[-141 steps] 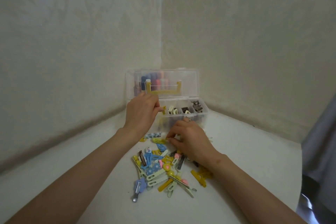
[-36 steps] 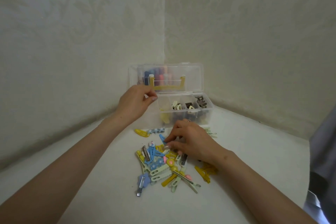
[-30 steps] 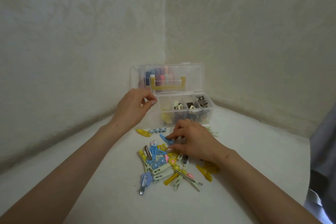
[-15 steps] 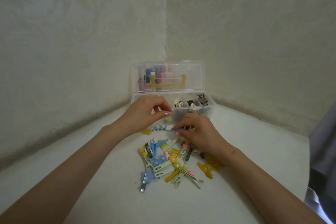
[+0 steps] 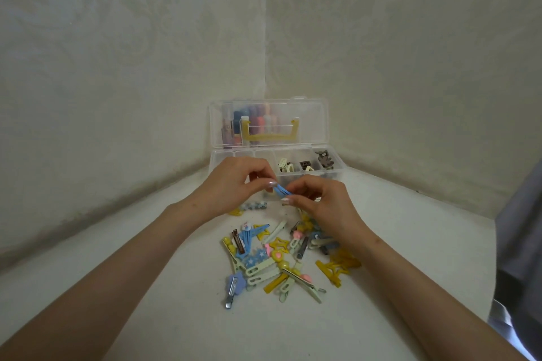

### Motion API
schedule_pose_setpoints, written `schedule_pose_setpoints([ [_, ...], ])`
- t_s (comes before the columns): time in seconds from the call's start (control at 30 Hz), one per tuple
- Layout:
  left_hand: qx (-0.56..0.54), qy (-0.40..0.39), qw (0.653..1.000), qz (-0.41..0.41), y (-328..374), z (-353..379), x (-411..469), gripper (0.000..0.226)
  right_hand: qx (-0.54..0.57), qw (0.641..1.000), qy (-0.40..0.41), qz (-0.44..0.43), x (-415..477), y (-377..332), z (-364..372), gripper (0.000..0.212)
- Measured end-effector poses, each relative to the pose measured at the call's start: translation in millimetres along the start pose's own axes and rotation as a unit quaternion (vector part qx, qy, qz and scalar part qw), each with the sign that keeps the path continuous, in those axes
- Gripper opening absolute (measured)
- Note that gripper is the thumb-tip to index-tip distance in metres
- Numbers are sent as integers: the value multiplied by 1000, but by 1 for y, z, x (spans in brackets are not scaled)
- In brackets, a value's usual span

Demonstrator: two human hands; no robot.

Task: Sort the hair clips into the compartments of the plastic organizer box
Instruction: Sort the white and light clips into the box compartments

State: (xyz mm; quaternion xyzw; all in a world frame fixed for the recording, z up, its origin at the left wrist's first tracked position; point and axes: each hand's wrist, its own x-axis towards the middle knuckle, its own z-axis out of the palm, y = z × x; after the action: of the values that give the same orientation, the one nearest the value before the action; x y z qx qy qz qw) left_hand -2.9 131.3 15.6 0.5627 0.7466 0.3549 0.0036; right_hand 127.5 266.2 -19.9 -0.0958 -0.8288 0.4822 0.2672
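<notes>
A blue clip (image 5: 282, 191) was pinched by left hand (image 5: 231, 184) and right hand (image 5: 322, 204) grips; placement in the organizer box (image 5: 337, 170) seemed due.

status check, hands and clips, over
Left hand and right hand both pinch one blue clip near organizer box. Loose clip pile on table. Path to box clear.

No text, label, brand, number or sign can be read anywhere in view. The coloured items behind the clear lid of the organizer box (image 5: 337, 173) at 12 o'clock are too blurred to show any print. The hair clips (image 5: 258, 268) heaped on the desk (image 5: 410, 228) at 6 o'clock are too small to show lettering.
</notes>
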Motion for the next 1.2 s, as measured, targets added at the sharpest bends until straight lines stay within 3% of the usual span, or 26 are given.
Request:
schedule_pose_setpoints([
  [0.2, -62, 109, 992, -28, 3, -10, 3, 6, -85, 996, 18, -25, 2, 7, 0, 21],
  [0.33, -14, 160, 986, -51, -7, -16, 18, 7, -80, 996, 21, -19, 2, 8, -2, 16],
  [0.53, 121, 138, 977, -112, -29, -8, 59, 18, -90, 996, 13, -25, 1, 8, -2, 15],
  [0.77, 87, 62, 974, -201, -26, 5, 75, 40, -100, 994, 2, -34, 1, 7, -3, 15],
  [0.87, 69, 46, 969, -231, -23, 9, 72, 38, -102, 994, -3, -32, 1, 7, -3, 15],
  [1.03, 123, 26, 970, -210, -29, 17, 68, 20, -139, 988, -41, -46, 1, 8, 1, 16],
  [1.2, 197, 87, 968, -128, -27, 13, 55, 31, -238, 952, -141, -132, 0, 9, 12, 9],
])
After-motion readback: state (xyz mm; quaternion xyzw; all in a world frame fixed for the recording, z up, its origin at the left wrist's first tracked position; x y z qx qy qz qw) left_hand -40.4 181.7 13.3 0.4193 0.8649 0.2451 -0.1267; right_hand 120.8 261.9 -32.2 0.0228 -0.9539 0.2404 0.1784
